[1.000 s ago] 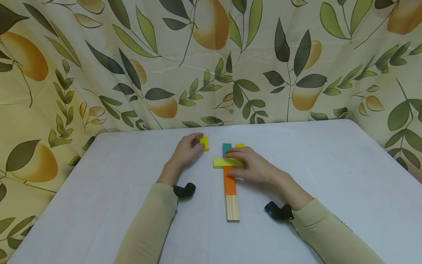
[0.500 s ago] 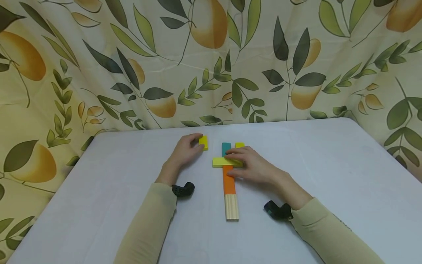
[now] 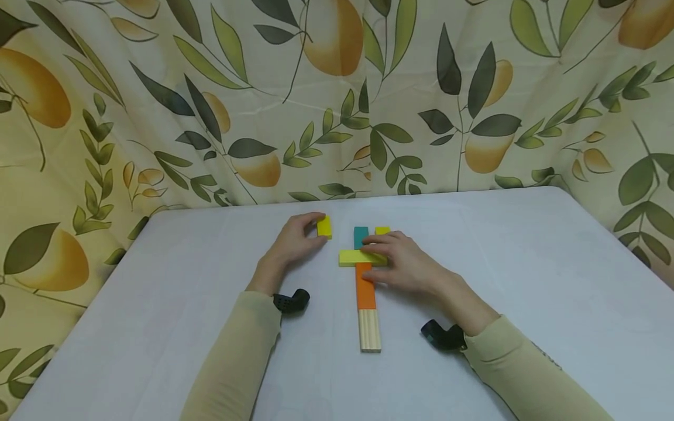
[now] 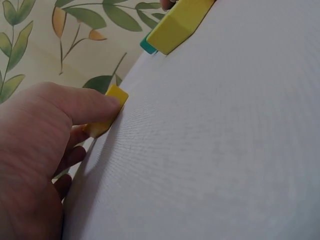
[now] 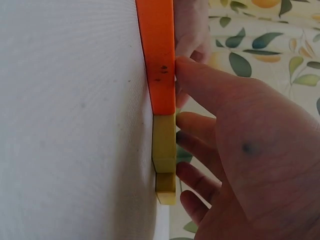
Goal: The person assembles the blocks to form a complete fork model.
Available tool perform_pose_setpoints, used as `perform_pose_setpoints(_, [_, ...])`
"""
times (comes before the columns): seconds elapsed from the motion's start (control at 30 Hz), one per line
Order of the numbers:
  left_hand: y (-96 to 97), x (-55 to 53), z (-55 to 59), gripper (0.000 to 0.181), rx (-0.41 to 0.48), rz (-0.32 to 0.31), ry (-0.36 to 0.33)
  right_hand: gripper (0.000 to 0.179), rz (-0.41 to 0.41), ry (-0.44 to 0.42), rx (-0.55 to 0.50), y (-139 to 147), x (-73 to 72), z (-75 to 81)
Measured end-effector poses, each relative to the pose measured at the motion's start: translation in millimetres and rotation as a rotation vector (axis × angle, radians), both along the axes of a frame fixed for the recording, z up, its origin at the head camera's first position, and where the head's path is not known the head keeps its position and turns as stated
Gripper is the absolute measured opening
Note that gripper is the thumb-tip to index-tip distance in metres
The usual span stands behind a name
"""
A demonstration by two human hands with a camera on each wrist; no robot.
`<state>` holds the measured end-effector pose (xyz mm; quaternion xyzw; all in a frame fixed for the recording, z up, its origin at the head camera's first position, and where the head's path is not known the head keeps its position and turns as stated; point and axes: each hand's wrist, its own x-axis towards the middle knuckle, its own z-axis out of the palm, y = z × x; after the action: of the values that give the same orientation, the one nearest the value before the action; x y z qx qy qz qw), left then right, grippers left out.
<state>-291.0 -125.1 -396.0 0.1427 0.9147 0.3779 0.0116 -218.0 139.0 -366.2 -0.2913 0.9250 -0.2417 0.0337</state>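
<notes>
At the back of the table, my left hand (image 3: 293, 240) pinches a small yellow block (image 3: 325, 227) between thumb and fingers. The left wrist view shows the thumb (image 4: 95, 104) along the block's side. My right hand (image 3: 408, 263) lies over a row of flat blocks with its fingers spread. Its fingertips touch a yellow-green crosswise block (image 3: 350, 258), and its thumb touches an orange block (image 3: 365, 295). Beyond the crosswise block lie a teal block (image 3: 360, 235) and another yellow block (image 3: 382, 230), partly hidden by the right hand. A plain wooden block (image 3: 370, 332) adjoins the orange one's near end.
A white cloth covers the table (image 3: 158, 327). Behind it hangs a curtain (image 3: 337, 134) printed with fruit and leaves. Each wrist wears a small black camera, one on the left (image 3: 293, 301) and one on the right (image 3: 442, 336).
My left thumb has slid slightly toward the near edge of the small yellow block. The right hand and the row of blocks have stayed in place; the head view has shifted a little.
</notes>
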Motion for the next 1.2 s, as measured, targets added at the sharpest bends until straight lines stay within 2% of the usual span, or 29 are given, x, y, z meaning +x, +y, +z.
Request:
perform_pose_setpoints(0.3, [0.4, 0.8, 1.0, 0.053, 0.002, -0.027, 0.018, 0.053, -0.002, 0.001, 0.005, 0.9, 0.3, -0.6])
perform_pose_setpoints(0.67, [3.7, 4.6, 2.5, 0.053, 0.039, -0.029, -0.033, 0.054, -0.019, -0.011, 0.028, -1.3, 0.0, 1.2])
perform_pose_setpoints(1.2, [9.6, 10.7, 6.4, 0.054, -0.012, -0.063, -0.055, 0.053, -0.015, 0.018, 0.041, -0.8, 1.4, 0.2])
